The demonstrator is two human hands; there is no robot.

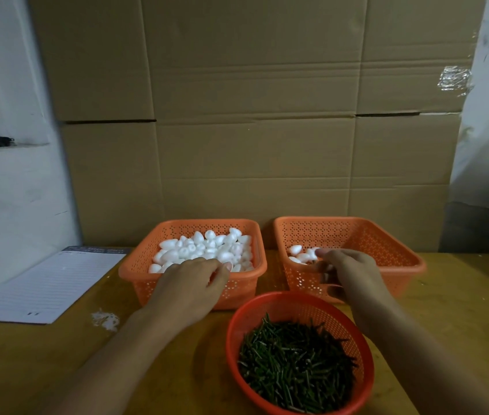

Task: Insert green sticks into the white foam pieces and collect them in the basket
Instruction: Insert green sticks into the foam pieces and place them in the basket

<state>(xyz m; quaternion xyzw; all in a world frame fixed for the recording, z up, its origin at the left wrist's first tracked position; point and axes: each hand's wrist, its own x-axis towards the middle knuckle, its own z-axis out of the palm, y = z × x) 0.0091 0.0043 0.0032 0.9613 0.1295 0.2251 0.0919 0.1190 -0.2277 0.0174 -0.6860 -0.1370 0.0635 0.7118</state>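
Two hands reach out: left hand (195,283) curls into the foam pieces (207,250) at 11 o'clock; right hand (345,274), grip unclear, could spill finished pieces beside the collecting basket (387,250).

My right hand (348,274) is motion-blurred, grip unclear; left hand (189,286) hides foam (207,250); bowl (267,307) cut off below.

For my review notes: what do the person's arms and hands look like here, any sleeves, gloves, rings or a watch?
Both arms are bare along the whole length in view, with no sleeve showing. The left hand and right hand are bare too: no gloves, and no ring, watch or wristband visible. The right hand's fingers are somewhat blurred, so small items there cannot be ruled out.
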